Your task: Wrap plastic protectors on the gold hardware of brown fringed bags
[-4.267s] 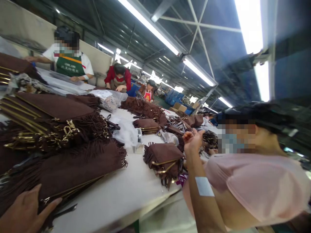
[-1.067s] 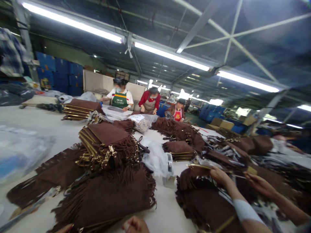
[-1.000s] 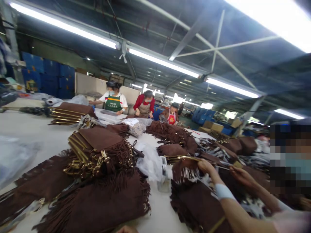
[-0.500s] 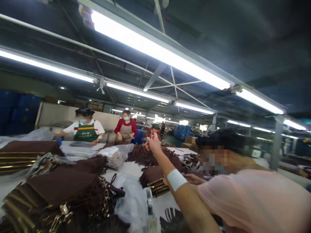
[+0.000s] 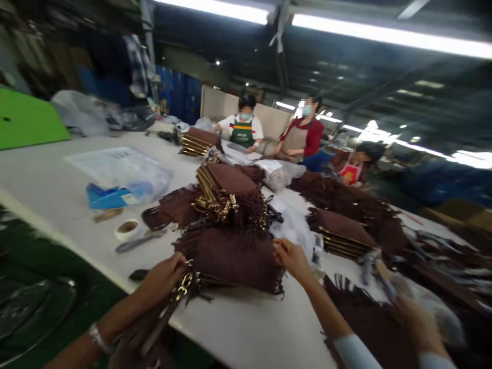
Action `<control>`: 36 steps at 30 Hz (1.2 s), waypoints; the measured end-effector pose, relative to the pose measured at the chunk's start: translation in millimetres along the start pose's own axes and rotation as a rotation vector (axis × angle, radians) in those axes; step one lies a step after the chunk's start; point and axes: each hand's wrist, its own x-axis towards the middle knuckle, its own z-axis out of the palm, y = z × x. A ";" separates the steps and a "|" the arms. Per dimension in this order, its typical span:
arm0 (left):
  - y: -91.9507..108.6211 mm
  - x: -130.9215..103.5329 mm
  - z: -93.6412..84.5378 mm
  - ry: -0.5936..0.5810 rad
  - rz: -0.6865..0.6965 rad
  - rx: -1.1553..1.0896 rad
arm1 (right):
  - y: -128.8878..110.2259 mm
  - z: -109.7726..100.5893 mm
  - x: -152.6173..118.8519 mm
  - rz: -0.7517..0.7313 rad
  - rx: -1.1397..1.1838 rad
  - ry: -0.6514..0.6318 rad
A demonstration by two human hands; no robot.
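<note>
A brown fringed bag (image 5: 234, 256) lies at the table's near edge, in front of me. At its left end, my left hand (image 5: 167, 271) is closed on the gold chain (image 5: 185, 283), with a brown strap hanging below. My right hand (image 5: 292, 256), on an arm with a pale band, pinches the bag's right edge. Just behind stands a stack of brown fringed bags (image 5: 234, 179) with gold zips and clasps. The finger details are slightly blurred.
A tape roll (image 5: 127, 229), a grey-handled tool (image 5: 140, 241) and a blue packet (image 5: 111, 196) lie left. More brown bags (image 5: 346, 230) are stacked right. A co-worker's blurred hand (image 5: 417, 318) is at lower right. People (image 5: 243, 128) stand across the table.
The view has swung down and left. The pale-banded arm, raised and pointing before, is now lowered to the bag. My left hand has come into view.
</note>
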 end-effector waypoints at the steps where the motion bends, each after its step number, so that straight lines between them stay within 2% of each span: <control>1: -7.6 -9.7 -3.3 -0.013 -0.001 0.007 | -1.3 18.0 -13.9 -0.079 -0.033 -0.039; 4: -8.2 -13.9 -12.2 -0.020 0.051 0.058 | -15.0 62.3 -54.7 -0.438 -0.270 -0.127; 6: -0.6 -8.8 -16.5 -0.025 0.080 0.075 | -24.0 83.8 -71.4 -0.603 -0.473 -0.171; 10: 6.3 -4.6 -20.4 -0.062 0.108 0.042 | -27.9 104.0 -76.2 -0.648 -0.714 -0.193; 15: -5.0 -5.3 -12.8 -0.112 0.107 0.056 | -20.3 106.2 -70.1 -0.714 -0.774 -0.195; 17: -8.2 -6.4 -6.3 -0.087 0.131 0.053 | -19.4 105.8 -68.6 -0.703 -0.747 -0.177; 21: 1.2 -15.9 5.7 0.174 0.206 0.042 | -20.6 103.8 -64.7 -0.630 -0.675 -0.127; 23: 13.0 -23.0 9.2 0.241 0.170 0.021 | -20.2 102.5 -63.1 -0.623 -0.635 -0.112; 28: 35.1 -33.8 12.5 0.080 -0.047 -0.141 | -13.7 98.9 -65.3 -0.628 -0.554 -0.110; 29: 35.6 -34.6 13.0 0.098 -0.061 -0.152 | -11.9 97.8 -66.7 -0.628 -0.537 -0.108; 33: 29.4 -35.9 17.4 0.307 -0.032 -0.118 | -5.1 93.5 -71.8 -0.619 -0.439 -0.084; 36: 26.7 -32.4 22.9 0.261 0.091 -0.019 | -2.8 93.3 -73.2 -0.620 -0.394 -0.088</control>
